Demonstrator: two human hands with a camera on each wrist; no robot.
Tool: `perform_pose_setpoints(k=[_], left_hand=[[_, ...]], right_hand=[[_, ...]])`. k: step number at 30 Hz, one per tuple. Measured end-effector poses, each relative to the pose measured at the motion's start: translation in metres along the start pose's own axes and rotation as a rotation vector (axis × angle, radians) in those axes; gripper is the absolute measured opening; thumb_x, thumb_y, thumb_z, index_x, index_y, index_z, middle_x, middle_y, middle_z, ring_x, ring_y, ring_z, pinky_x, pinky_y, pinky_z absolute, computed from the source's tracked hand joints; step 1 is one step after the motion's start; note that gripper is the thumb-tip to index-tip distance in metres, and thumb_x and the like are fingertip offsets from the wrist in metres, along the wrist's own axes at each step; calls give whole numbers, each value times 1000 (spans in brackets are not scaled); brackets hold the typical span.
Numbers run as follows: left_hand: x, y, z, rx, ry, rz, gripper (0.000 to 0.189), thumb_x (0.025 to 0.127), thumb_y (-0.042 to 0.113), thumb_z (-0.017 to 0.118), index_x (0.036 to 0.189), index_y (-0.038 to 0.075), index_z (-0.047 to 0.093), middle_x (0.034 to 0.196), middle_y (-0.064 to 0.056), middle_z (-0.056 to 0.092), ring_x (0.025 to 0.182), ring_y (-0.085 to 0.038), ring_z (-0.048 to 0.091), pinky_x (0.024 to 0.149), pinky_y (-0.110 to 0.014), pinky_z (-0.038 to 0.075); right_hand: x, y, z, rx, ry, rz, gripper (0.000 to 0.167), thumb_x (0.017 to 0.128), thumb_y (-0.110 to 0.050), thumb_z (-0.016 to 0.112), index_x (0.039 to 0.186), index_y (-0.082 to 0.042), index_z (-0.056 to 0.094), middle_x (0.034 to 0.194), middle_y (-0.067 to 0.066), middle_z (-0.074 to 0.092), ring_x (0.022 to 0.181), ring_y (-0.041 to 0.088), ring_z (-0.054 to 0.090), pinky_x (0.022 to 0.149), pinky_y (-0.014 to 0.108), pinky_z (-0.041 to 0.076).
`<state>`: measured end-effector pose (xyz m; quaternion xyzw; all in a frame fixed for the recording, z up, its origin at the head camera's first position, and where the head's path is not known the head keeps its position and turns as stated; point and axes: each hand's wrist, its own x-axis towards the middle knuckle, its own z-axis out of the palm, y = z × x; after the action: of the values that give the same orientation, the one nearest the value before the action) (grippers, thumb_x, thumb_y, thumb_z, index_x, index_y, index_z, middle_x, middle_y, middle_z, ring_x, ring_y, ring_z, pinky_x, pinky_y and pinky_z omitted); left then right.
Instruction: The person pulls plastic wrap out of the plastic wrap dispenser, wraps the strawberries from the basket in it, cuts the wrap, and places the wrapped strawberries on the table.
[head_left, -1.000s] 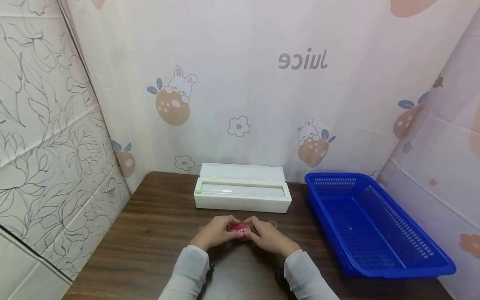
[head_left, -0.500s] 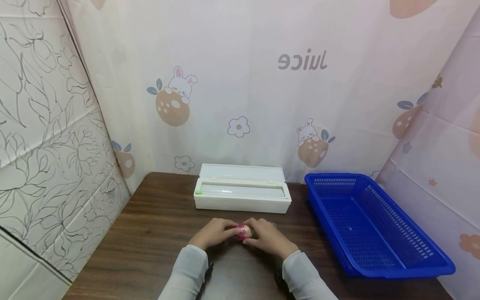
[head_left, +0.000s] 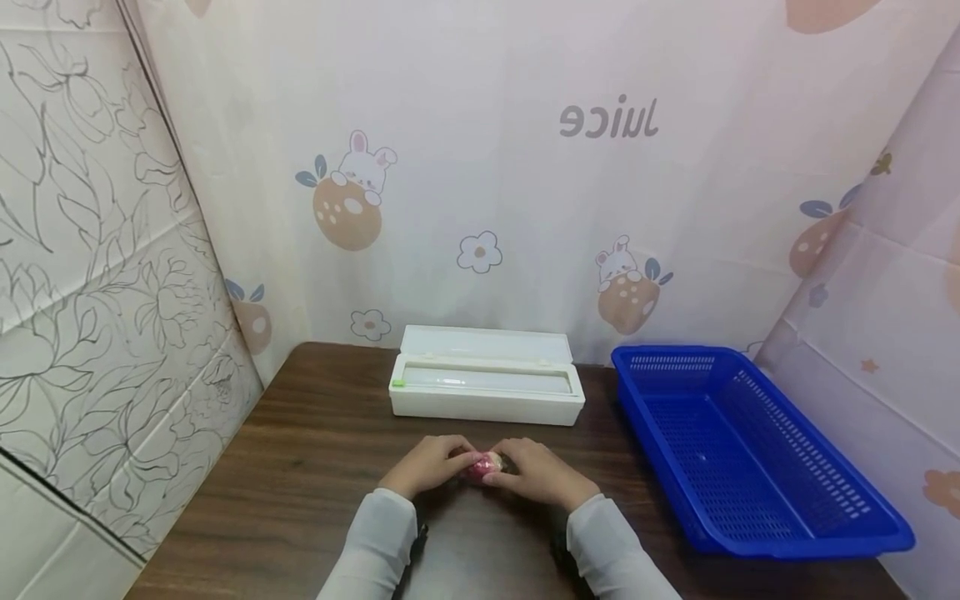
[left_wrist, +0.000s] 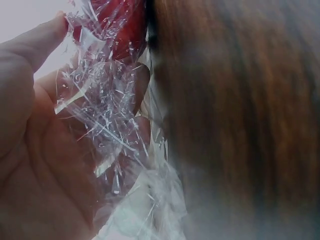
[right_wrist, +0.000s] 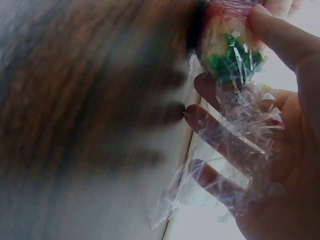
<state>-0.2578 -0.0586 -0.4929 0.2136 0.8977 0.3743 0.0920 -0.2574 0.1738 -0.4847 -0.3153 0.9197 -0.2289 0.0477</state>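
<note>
A strawberry-like red fruit (head_left: 486, 467) with a pale shoulder and jagged green leaves is wrapped in clear cling film. It lies sideways between both hands, close over the table. My left hand (head_left: 427, 465) pinches its red end between thumb and fingers. From the leafy end, my right hand (head_left: 538, 473) grips it with the thumb on the near side. Crumpled cling film (left_wrist: 107, 100) trails from the red end across the left palm. More loose film (right_wrist: 250, 135) hangs from the leafy end over the right fingers.
Behind the hands stands a white cling film dispenser (head_left: 487, 407), its lid raised and a green slider at its left end. A blue perforated basket (head_left: 660, 467) sits on the right of the dark wooden table (head_left: 300, 450). Patterned cloth (head_left: 480, 167) hangs behind.
The fruit has turned in the fingers and shifted slightly right, with its pale side showing more half a second ago. Both hands stay at almost the same spot.
</note>
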Motion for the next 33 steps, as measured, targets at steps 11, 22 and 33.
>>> perform_pose_setpoints(k=[11,22,33], left_hand=[[0,3,-1,37,-33,-22,40,102,46,55,104,11,76,91,5,69,77,-9,58,75,-36,53],[0,8,0,63,-5,29,25,103,36,56,114,17,67,99,4,68,89,-11,62,85,-41,54],[-1,23,-6,230,-22,185,36,82,16,81,117,13,72,106,6,66,97,-9,59,87,-29,51]], right_hand=[[1,5,-1,11,-62,-19,43,97,-50,62,112,-11,69,97,-7,66,89,13,58,79,38,50],[4,6,-7,122,-175,-23,30,100,-47,56,95,-20,68,84,-15,59,75,4,54,70,28,47],[5,8,-9,125,-150,39,40,99,-53,56,102,-18,73,90,-12,64,80,7,56,73,31,49]])
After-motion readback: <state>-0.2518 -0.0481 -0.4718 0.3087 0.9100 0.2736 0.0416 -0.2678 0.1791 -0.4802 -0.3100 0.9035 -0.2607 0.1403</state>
